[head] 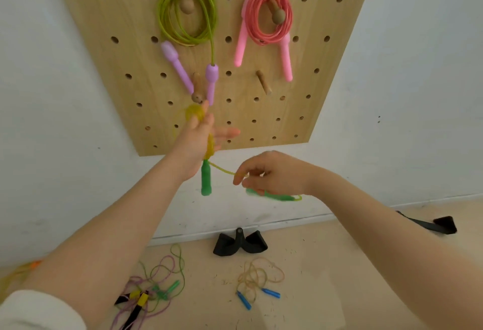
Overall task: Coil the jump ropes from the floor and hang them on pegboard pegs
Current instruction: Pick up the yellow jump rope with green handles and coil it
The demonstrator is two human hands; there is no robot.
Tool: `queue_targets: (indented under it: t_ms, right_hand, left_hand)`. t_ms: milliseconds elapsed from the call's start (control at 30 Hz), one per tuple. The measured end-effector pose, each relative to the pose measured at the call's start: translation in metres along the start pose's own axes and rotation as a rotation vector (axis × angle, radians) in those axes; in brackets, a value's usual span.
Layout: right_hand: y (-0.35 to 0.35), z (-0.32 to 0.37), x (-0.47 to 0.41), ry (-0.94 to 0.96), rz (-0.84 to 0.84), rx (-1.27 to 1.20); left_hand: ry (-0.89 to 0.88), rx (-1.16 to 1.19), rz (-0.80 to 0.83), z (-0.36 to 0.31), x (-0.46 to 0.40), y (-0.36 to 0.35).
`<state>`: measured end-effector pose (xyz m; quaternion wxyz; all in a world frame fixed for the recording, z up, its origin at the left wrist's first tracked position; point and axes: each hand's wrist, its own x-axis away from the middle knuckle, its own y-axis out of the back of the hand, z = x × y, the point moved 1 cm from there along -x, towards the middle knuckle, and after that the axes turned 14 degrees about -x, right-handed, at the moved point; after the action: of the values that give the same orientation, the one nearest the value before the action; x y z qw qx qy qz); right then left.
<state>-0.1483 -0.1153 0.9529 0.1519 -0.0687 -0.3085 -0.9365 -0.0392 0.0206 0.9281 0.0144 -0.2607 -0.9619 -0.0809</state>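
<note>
- Head view is looking at a wooden pegboard (300, 99) on a white wall, with both bare arms reaching up toward it.
- Left hand (198, 136) is holding a coil of yellow rope (194, 113) just below a wooden peg (197, 89); the coil is wrapping around the palm, with the thumb sticking out to the right, so this grip is clamped on the rope.
- One green handle (206, 179) of that rope is hanging straight down below the left wrist.
- Right hand (271, 172) is pinching a strand of the same yellow rope between thumb and fingertips, its grip closing on the strand; the second green handle (277, 195) is lying blurred beneath the palm.
- Far up on the board, a green rope with purple handles (187, 10) is hanging coiled on a peg at the left, and a pink rope (269, 15) is hanging coiled on a peg at the right.
- Another bare peg (264, 82) is sticking out below the pink rope.
- Near, on the floor (326, 264), a tangle of purple and green ropes (154, 285) is lying at the left, and a pale rope with blue handles (258, 282) to its right.
- Black objects (239, 243) are resting by the wall.
</note>
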Motion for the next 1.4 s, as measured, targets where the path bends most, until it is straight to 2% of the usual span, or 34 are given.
queue_targets:
  t_ms: [67,200,300,400,500,567,600,667,800,867,900,967,1000,1100,1133,1233,1300,1367,1400]
  right_hand:
    - [0.014,0.007,0.004,0.11,-0.101,-0.041]
    - [0.039,0.007,0.003,0.254,-0.394,-0.141]
    - [0.049,-0.007,-0.001,0.249,-0.555,-0.34]
    - [0.044,-0.029,-0.007,0.136,-0.445,-0.542]
    - [0.025,-0.042,-0.014,0.099,-0.3,-0.716]
    - [0.01,-0.042,-0.018,0.079,-0.238,-0.748]
    - [0.003,-0.041,-0.019,0.054,-0.226,-0.744]
    - [-0.009,-0.037,-0.022,-0.014,-0.196,-0.713]
    - [-0.021,-0.022,-0.023,-0.057,-0.052,-0.466]
    - [-0.023,-0.013,-0.023,-0.049,-0.004,-0.353]
    - [-0.024,-0.009,-0.024,-0.048,-0.008,-0.373]
    - [-0.022,-0.006,-0.027,-0.078,-0.037,-0.589]
    - [-0.022,-0.007,-0.03,-0.096,-0.044,-0.709]
    - [-0.025,-0.009,-0.037,-0.125,-0.023,-0.884]
    - [-0.028,-0.009,-0.04,-0.096,-0.001,-0.928]
    - [-0.037,-0.002,-0.046,0.025,0.023,-1.031]
    - [-0.038,0.002,-0.049,0.078,-0.016,-1.027]
    - [-0.033,0.003,-0.051,0.081,-0.081,-1.033]
    - [-0.03,0.003,-0.052,0.082,-0.108,-1.07]
  left_hand:
    - [0.012,-0.169,0.078,0.008,0.006,-0.01]
    - [0.095,-0.084,0.379,0.01,0.022,-0.027]
    - [0.099,0.038,0.546,-0.001,0.034,-0.032]
    - [0.063,0.24,0.671,-0.017,0.041,-0.027]
    - [-0.027,0.605,0.846,-0.019,0.038,-0.02]
    - [-0.029,0.839,0.915,-0.014,0.035,-0.017]
    - [-0.03,0.924,0.905,-0.012,0.033,-0.015]
    - [-0.049,0.98,0.759,-0.005,0.031,-0.013]
    - [0.026,0.744,0.073,0.004,0.026,-0.003]
    - [0.048,0.701,-0.059,0.006,0.025,0.003]
    - [0.045,0.695,-0.061,0.006,0.026,0.005]
    - [0.02,0.708,0.052,0.005,0.03,0.01]
    - [0.013,0.743,0.166,0.005,0.032,0.013]
    - [-0.031,0.973,0.708,0.001,0.04,0.017]
    - [-0.048,0.988,0.784,0.001,0.042,0.018]
    - [-0.094,0.956,0.869,0.004,0.044,0.023]
    - [-0.063,0.935,0.856,0.004,0.046,0.03]
    - [0.044,0.825,0.697,0.001,0.046,0.034]
    - [0.123,0.711,0.509,0.001,0.045,0.038]
